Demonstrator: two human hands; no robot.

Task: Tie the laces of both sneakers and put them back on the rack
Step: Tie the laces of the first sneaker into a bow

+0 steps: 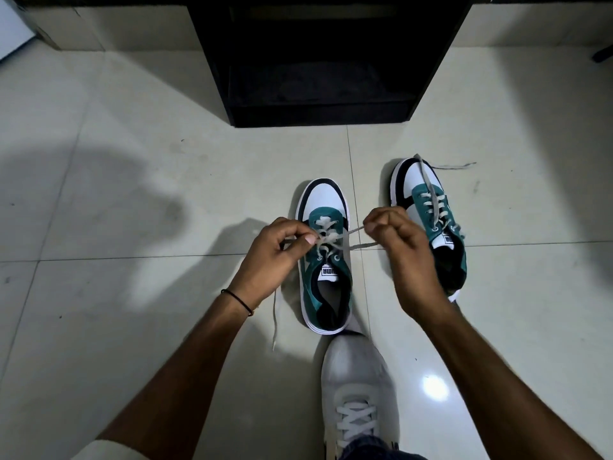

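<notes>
Worn white shoe (360, 393) nearest lens; beyond, L hand (265, 260) and R hand (403, 257) each pinch lace ends over near sneaker (326, 260), lace running crosswise between grips; far sneaker (431, 220) untied, just R of R grip.

We saw two teal, white and black sneakers on the floor before the black rack (325, 78). The left sneaker (326, 260) had taut, half-tied laces (345, 239); the right sneaker (428, 220) lay unlaced, its lace (428, 184) trailing over the toe.

I'm wearing a white shoe (360, 390), planting it on the pale tiled floor (132, 194) near its bottom edge; a black cord band (237, 301) is circling my wrist.
</notes>
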